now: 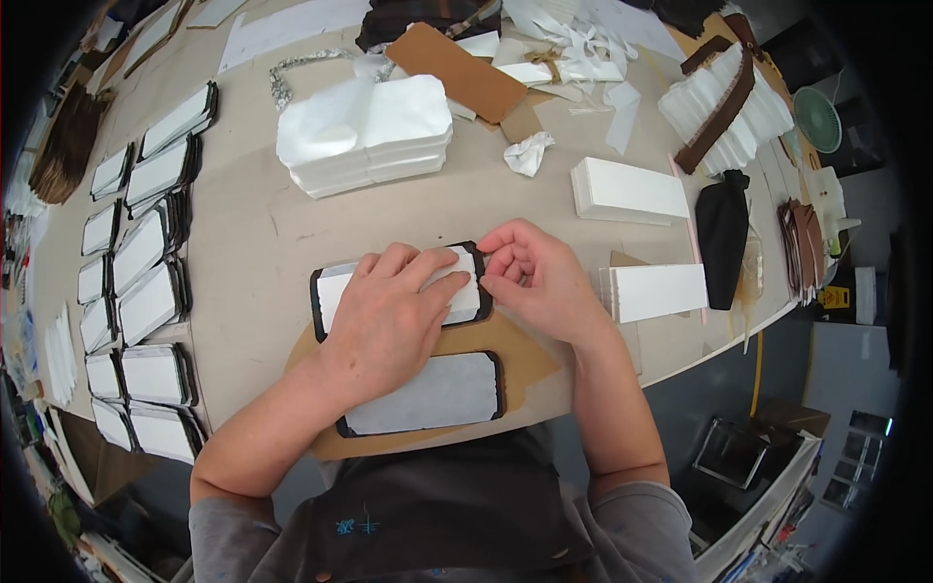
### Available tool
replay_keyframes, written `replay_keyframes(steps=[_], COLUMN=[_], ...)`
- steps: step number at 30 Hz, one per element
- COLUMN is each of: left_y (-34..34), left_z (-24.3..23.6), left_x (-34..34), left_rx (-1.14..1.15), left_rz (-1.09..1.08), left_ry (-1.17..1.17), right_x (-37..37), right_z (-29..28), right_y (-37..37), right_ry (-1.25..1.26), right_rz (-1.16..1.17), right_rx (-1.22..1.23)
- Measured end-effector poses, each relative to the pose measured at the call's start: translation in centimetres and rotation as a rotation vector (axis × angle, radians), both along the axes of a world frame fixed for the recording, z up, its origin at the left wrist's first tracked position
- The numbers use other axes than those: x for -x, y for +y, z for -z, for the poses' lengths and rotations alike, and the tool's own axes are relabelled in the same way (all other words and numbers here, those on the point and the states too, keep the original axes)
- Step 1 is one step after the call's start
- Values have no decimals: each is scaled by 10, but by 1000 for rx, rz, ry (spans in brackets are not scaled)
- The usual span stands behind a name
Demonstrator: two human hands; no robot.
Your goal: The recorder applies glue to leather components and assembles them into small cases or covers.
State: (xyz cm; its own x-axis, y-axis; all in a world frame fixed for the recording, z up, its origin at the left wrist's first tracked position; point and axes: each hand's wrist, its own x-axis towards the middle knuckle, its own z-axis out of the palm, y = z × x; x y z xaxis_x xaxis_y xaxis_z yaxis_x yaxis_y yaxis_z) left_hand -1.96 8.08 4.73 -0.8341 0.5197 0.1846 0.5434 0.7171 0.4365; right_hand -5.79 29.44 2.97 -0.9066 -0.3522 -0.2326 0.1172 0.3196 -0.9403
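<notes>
Fingers of the left hand (389, 306) lie spread and flat on a white panel with a black rim (467, 304), so that hand is wide. The right hand (546, 284) is at the panel's right end, finger and thumb bent close to the black edge; whether they pinch it, one cannot tell. This panel lies on the table (238, 257), in front of the person. Just nearer the body, a grey panel with a black rim (423, 394) lies on a brown sheet (530, 358).

Past the hands sits a big white stack (364, 126). To the right are two smaller white stacks (632, 189) and a black cloth thing (722, 243). Far left, black-edged white pieces (154, 374) lie in piles.

At the far right is a round green thing (816, 120); whether it is a basket is hard to see. Down on the floor is a dark box shape with a shiny rim (731, 453), too dim to see what is inside.
</notes>
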Motion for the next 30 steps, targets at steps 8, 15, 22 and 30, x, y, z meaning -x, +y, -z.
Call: replay_keyframes(steps=[8,15,22,30], left_y=[0,-1,-3,1], left_z=[-1,0,5,7], left_x=[-1,1,-2,-12], left_rx=[-13,40,33,109], left_rz=[29,40,38,-9], left_ry=[-1,1,66,141], right_x=[-3,1,3,0], right_z=[-3,5,3,-8], right_y=[-6,-8,-6,-6], right_ry=[-4,46,-47,7], right_rz=[75,86,98,-5], right_rx=[12,-6,56,-85])
